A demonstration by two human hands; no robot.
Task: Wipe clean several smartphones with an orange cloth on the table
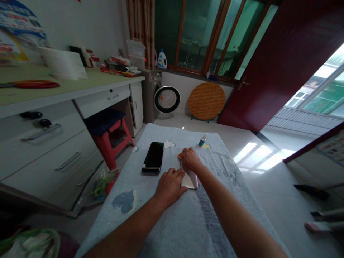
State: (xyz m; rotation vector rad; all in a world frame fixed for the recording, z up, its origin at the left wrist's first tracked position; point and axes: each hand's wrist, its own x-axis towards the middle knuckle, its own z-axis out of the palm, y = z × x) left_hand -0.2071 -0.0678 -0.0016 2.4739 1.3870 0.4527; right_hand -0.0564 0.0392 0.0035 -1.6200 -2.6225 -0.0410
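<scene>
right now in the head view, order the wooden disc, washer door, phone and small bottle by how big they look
1. Wooden disc
2. Washer door and phone: too alike to rank
3. Small bottle

A phone point(155, 156) is in the way ahead of the left hand point(168, 185). A bottle point(201, 141) stands past the right hand point(190, 160). Right of that hand, there's room over the cloth point(231, 172).
</scene>
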